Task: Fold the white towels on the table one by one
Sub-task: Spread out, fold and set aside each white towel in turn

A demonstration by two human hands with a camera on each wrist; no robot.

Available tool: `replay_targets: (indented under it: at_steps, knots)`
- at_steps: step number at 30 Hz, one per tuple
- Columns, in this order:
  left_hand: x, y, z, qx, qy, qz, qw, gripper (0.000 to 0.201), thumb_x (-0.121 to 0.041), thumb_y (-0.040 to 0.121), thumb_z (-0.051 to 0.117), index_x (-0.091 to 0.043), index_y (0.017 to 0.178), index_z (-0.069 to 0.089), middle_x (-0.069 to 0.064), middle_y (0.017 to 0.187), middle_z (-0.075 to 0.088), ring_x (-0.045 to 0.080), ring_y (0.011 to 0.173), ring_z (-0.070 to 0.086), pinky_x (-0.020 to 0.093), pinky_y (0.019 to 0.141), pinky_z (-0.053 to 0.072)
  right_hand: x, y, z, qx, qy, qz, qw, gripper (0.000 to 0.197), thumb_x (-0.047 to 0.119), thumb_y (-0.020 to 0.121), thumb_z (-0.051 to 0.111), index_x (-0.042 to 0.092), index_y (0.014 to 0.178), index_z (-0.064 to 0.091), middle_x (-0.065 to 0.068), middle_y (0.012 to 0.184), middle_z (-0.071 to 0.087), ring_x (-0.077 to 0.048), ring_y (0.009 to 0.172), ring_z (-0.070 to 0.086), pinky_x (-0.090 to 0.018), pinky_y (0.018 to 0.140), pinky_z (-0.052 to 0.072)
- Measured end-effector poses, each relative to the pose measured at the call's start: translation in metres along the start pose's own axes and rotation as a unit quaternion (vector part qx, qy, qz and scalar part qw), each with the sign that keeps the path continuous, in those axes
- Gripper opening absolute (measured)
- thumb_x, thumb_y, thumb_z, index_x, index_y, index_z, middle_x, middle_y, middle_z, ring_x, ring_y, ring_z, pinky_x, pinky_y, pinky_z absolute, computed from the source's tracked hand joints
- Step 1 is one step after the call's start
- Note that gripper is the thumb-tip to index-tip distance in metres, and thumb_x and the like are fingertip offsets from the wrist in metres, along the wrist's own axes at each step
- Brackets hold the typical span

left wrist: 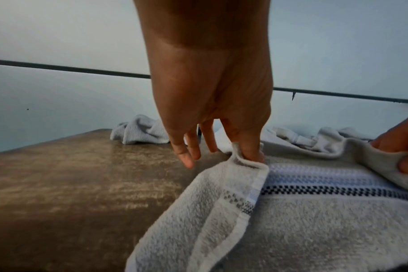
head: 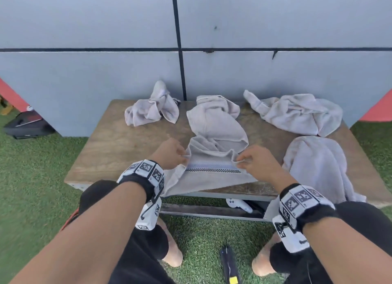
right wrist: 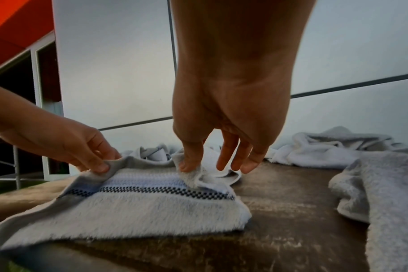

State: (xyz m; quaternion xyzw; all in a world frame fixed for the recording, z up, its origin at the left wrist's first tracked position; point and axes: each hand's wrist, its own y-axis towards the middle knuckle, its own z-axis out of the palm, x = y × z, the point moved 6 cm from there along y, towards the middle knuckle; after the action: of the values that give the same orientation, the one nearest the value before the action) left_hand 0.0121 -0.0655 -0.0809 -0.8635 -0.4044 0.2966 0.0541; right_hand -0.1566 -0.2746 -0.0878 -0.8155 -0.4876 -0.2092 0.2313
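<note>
A white towel (head: pixel 214 139) with a blue and black checked stripe (head: pixel 212 169) lies crumpled down the middle of the wooden table (head: pixel 118 147), its near end hanging over the front edge. My left hand (head: pixel 171 154) pinches its left edge between thumb and forefinger, the other fingers loose; the left wrist view shows this pinch on the towel (left wrist: pixel 314 220) by the left hand (left wrist: pixel 247 152). My right hand (head: pixel 252 159) pinches the right edge of the same towel (right wrist: pixel 138 208), thumb against forefinger of the right hand (right wrist: pixel 191 165).
Three more crumpled white towels lie on the table: back left (head: pixel 151 110), back right (head: pixel 297 114), and near right (head: pixel 318 167) drooping over the front edge. A grey panel wall (head: pixel 127 71) stands right behind. Green turf (head: pixel 38 167) surrounds the table; a white controller (head: pixel 239 205) lies underneath.
</note>
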Motion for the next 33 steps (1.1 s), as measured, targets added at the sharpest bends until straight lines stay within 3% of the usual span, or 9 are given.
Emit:
replay_targets:
  at_steps: [2, 4, 12, 17, 23, 26, 29, 31, 33]
  knots:
    - [0.0, 0.002, 0.01, 0.019, 0.008, 0.003, 1.0, 0.016, -0.03, 0.088, 0.072, -0.014, 0.086, 0.076, 0.006, 0.143, 0.05, 0.02, 0.136, 0.042, 0.039, 0.108, 0.036, 0.003, 0.002, 0.015, 0.038, -0.002, -0.005, 0.999, 0.008, 0.019, 0.086, 0.077, 0.025, 0.089, 0.081, 0.004, 0.097, 0.075, -0.017, 0.094, 0.068, -0.028, 0.078, 0.053]
    - [0.0, 0.007, 0.021, 0.043, -0.005, 0.007, 0.999, 0.023, -0.035, 0.088, 0.072, -0.012, 0.089, 0.077, 0.002, 0.149, 0.043, 0.02, 0.139, 0.038, 0.041, 0.113, 0.032, 0.007, 0.001, 0.03, 0.075, -0.034, -0.008, 0.997, 0.012, 0.021, 0.089, 0.073, 0.028, 0.094, 0.081, 0.002, 0.101, 0.072, -0.021, 0.094, 0.066, -0.037, 0.083, 0.055]
    - [-0.01, 0.012, 0.041, 0.05, -0.048, 0.061, 0.996, 0.028, -0.032, 0.082, 0.076, -0.006, 0.072, 0.071, 0.004, 0.095, 0.063, 0.017, 0.082, 0.058, 0.031, 0.075, 0.044, 0.016, -0.004, 0.056, 0.044, 0.026, -0.068, 0.996, 0.015, 0.019, 0.084, 0.074, 0.027, 0.093, 0.082, 0.008, 0.108, 0.065, -0.018, 0.094, 0.062, -0.041, 0.087, 0.051]
    - [-0.033, 0.007, 0.002, 0.019, -0.117, 0.101, 0.988, 0.04, -0.019, 0.081, 0.076, -0.003, 0.055, 0.05, -0.008, 0.056, 0.049, 0.011, 0.053, 0.037, 0.024, 0.055, 0.033, 0.037, -0.001, 0.022, 0.026, 0.086, -0.119, 0.989, 0.014, 0.013, 0.086, 0.074, 0.021, 0.095, 0.081, 0.007, 0.106, 0.066, -0.015, 0.093, 0.062, -0.032, 0.084, 0.052]
    - [-0.051, -0.006, -0.086, -0.135, -0.158, 0.148, 0.967, 0.026, -0.015, 0.086, 0.073, 0.001, 0.07, 0.06, -0.008, 0.077, 0.057, -0.003, 0.065, 0.049, 0.01, 0.068, 0.04, 0.056, 0.009, -0.055, -0.098, 0.18, -0.144, 0.968, 0.016, 0.009, 0.086, 0.075, 0.02, 0.097, 0.08, 0.008, 0.113, 0.068, 0.005, 0.099, 0.063, -0.008, 0.085, 0.047]
    - [-0.028, -0.013, -0.117, -0.191, -0.183, 0.129, 0.956, 0.02, -0.02, 0.087, 0.069, -0.013, 0.071, 0.06, -0.009, 0.106, 0.068, 0.007, 0.096, 0.061, 0.026, 0.087, 0.046, 0.033, 0.003, -0.086, -0.175, 0.202, -0.095, 0.959, 0.013, 0.015, 0.088, 0.074, 0.026, 0.093, 0.078, 0.018, 0.107, 0.071, 0.016, 0.095, 0.061, -0.006, 0.09, 0.044]
    - [-0.004, -0.023, -0.133, -0.19, -0.336, 0.13, 0.913, 0.018, -0.032, 0.09, 0.063, -0.023, 0.075, 0.066, -0.006, 0.085, 0.067, 0.012, 0.08, 0.059, 0.035, 0.076, 0.048, 0.005, -0.011, -0.112, -0.266, 0.294, -0.066, 0.915, 0.018, 0.011, 0.092, 0.07, 0.029, 0.088, 0.072, 0.025, 0.079, 0.073, 0.011, 0.078, 0.064, -0.011, 0.079, 0.049]
    - [-0.006, -0.026, -0.13, -0.147, -0.43, 0.139, 0.88, 0.021, -0.025, 0.101, 0.054, -0.019, 0.096, 0.073, -0.001, 0.091, 0.07, 0.016, 0.086, 0.064, 0.038, 0.078, 0.053, 0.001, -0.015, -0.121, -0.288, 0.341, -0.07, 0.892, 0.009, 0.011, 0.095, 0.067, 0.019, 0.095, 0.071, 0.026, 0.075, 0.072, 0.008, 0.076, 0.064, -0.011, 0.076, 0.05]
    - [-0.007, -0.02, -0.12, -0.154, -0.392, 0.109, 0.9, 0.03, -0.028, 0.105, 0.049, -0.004, 0.107, 0.068, 0.004, 0.093, 0.067, 0.018, 0.086, 0.061, 0.038, 0.075, 0.05, 0.002, -0.014, -0.121, -0.289, 0.344, -0.075, 0.89, 0.009, 0.013, 0.097, 0.063, 0.02, 0.095, 0.069, 0.022, 0.073, 0.071, 0.006, 0.073, 0.062, -0.012, 0.073, 0.051]
